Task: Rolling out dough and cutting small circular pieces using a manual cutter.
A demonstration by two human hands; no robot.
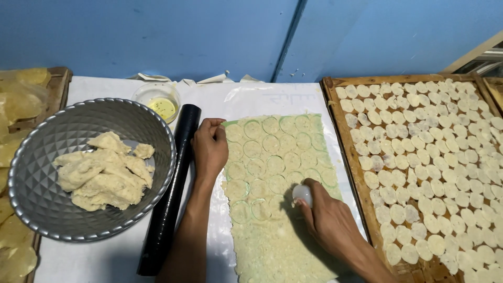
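Our right hand (327, 220) has its fingers (313, 189) curled tight round a small white round cutter (302, 194), pressed down onto the flat dough sheet (277, 209) near the sheet's middle, a bit to the rt. Wrist bent, forearm coming in from the lower rt corner, lying over the lower part of the sheet.

Our left hand (209, 147) holds nothing: fingers half curled, tips resting on the sheet's upper-left edge, palm down on the desk (105, 257) w/ its white cover. Left forearm runs straight down to the bottom edge, just beside the sheet's left side.

The sheet lies in the desk's middle, long side running away from us. Its upper half is stamped w/ rows of circles, green backing showing in the cut lines; lower half is uncut.

Just left of our left arm lies a black rolling pin (170, 199), long axis running away from us, its lower part touching the rim of a big metal bowl (31, 162). Bowl holds lumps of pale dough (102, 170). Behind the pin, a small clear dish (157, 99) w/ yellow liquid in it.

Rt of the sheet, a wooden tray (361, 183) packed w/ many round dough discs (435, 173) in rows. Far left edge: another wooden tray (57, 78) w/ yellowish thin sheets (15, 99). Blue wall (157, 36) behind.
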